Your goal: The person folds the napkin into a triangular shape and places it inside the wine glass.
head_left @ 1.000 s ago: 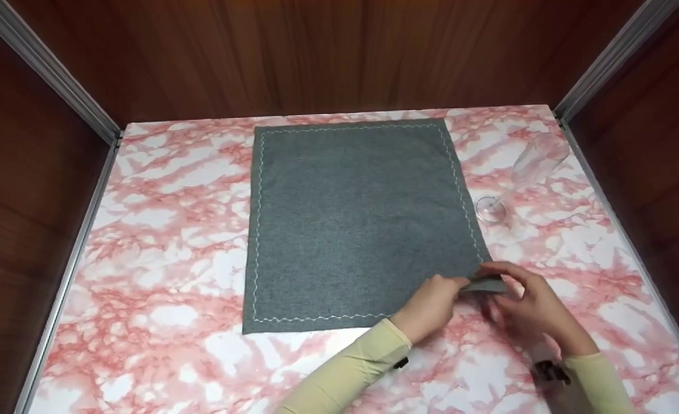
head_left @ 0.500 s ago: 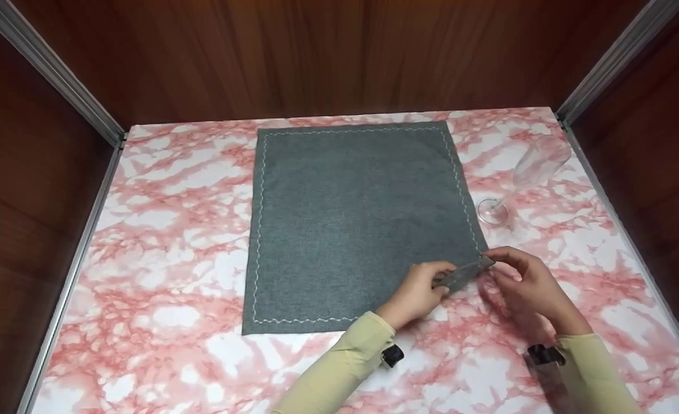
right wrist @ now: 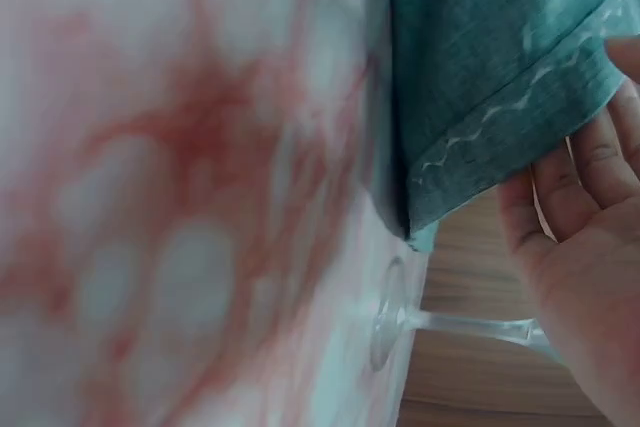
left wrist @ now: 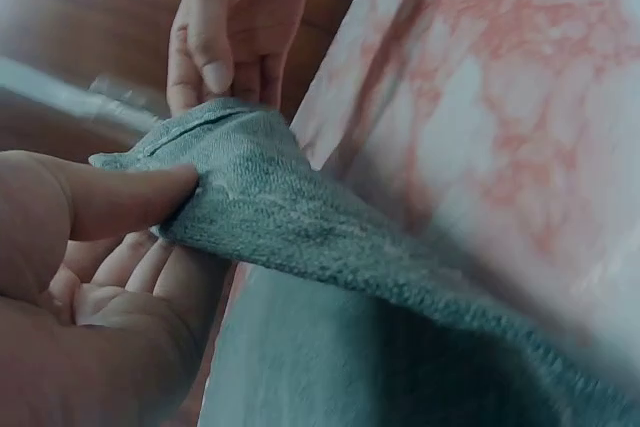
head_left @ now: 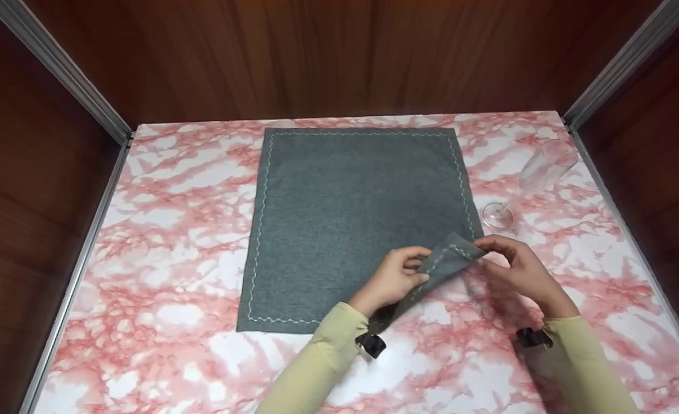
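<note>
A dark grey-green cloth napkin (head_left: pixel 350 207) with white zigzag stitching near its edges is spread on the table. Its near right corner is lifted and turned over, so the stitched underside shows. My left hand (head_left: pixel 394 276) pinches the lifted edge between thumb and fingers, as the left wrist view shows on the cloth (left wrist: pixel 290 207). To its right, my right hand (head_left: pixel 523 270) holds the folded part at the right edge. In the right wrist view, its thumb and fingers (right wrist: pixel 585 182) lie on opposite faces of the cloth (right wrist: pixel 500 77).
A clear stemmed glass (head_left: pixel 497 217) stands just right of the napkin, beyond my right hand; its bowl is hard to make out. The table (head_left: pixel 161 259) has a pink and white marbled surface. Brown wood-look panels (head_left: pixel 316 57) enclose its back and sides.
The near right corner of the napkin has been raised and turned over. Both hands have moved away from me, the left hand also to the left along the edge.
</note>
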A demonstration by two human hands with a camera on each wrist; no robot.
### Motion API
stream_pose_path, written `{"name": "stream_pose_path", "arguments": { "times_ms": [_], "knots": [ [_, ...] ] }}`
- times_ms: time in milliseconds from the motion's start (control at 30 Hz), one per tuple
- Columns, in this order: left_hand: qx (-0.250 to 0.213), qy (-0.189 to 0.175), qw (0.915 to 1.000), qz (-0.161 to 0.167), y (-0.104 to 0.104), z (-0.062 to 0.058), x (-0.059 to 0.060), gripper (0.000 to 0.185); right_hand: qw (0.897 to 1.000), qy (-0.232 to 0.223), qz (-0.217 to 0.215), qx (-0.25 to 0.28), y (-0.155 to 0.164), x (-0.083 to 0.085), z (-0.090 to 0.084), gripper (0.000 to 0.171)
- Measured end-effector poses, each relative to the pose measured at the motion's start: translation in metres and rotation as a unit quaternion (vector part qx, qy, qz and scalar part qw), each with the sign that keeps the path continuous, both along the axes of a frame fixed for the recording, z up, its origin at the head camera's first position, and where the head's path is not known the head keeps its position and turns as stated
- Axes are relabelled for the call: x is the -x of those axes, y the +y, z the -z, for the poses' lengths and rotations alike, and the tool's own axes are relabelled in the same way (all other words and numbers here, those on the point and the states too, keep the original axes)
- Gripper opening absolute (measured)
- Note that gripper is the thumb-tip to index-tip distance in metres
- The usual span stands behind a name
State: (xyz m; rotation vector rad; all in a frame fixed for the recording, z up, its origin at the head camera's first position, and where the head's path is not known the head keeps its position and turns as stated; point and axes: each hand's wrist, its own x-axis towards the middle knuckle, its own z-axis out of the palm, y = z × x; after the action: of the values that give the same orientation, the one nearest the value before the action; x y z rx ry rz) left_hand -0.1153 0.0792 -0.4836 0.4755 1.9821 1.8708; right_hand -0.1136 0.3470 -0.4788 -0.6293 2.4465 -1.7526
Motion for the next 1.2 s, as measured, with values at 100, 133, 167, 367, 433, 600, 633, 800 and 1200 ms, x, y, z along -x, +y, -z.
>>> {"name": "stream_pose_path", "arguments": {
  "times_ms": [100, 133, 167, 367, 433, 600, 633, 800, 1200],
  "knots": [
    [-0.047, -0.038, 0.9982, -0.003, -0.011, -0.004, 0.006, 0.040, 1.000, 0.006, 0.005, 0.011, -0.006, 0.008, -0.002, 0.027],
    [-0.057, -0.043, 0.9974, -0.006, -0.015, -0.005, 0.008, 0.040, 1.000, 0.005, 0.009, 0.012, -0.009, 0.011, -0.003, 0.026],
    [-0.064, -0.046, 0.9969, -0.008, -0.019, -0.006, 0.010, 0.040, 1.000, 0.004, 0.011, 0.009, -0.012, 0.013, -0.004, 0.025],
    [-0.093, -0.060, 0.9932, -0.037, -0.041, -0.009, 0.019, 0.041, 0.998, -0.002, 0.019, -0.057, -0.030, 0.027, -0.022, 0.016],
    [-0.100, -0.068, 0.9916, -0.046, -0.046, -0.010, 0.022, 0.041, 0.996, 0.003, 0.019, -0.086, -0.036, 0.031, -0.029, 0.013],
    [-0.107, -0.072, 0.9901, -0.055, -0.056, -0.012, 0.026, 0.042, 0.992, 0.018, 0.025, -0.119, -0.035, 0.038, -0.030, 0.010],
    [-0.106, -0.072, 0.9902, -0.055, -0.058, -0.012, 0.026, 0.042, 0.993, 0.018, 0.025, -0.117, -0.032, 0.039, -0.026, 0.010],
    [-0.087, -0.058, 0.9936, -0.043, -0.069, -0.015, 0.028, 0.042, 0.993, 0.017, 0.018, -0.111, -0.020, 0.041, -0.006, 0.008],
    [-0.071, -0.048, 0.9962, 0.018, -0.105, -0.015, 0.033, 0.045, 0.994, -0.013, -0.025, -0.108, -0.040, 0.008, -0.031, 0.007]
  ]
}}
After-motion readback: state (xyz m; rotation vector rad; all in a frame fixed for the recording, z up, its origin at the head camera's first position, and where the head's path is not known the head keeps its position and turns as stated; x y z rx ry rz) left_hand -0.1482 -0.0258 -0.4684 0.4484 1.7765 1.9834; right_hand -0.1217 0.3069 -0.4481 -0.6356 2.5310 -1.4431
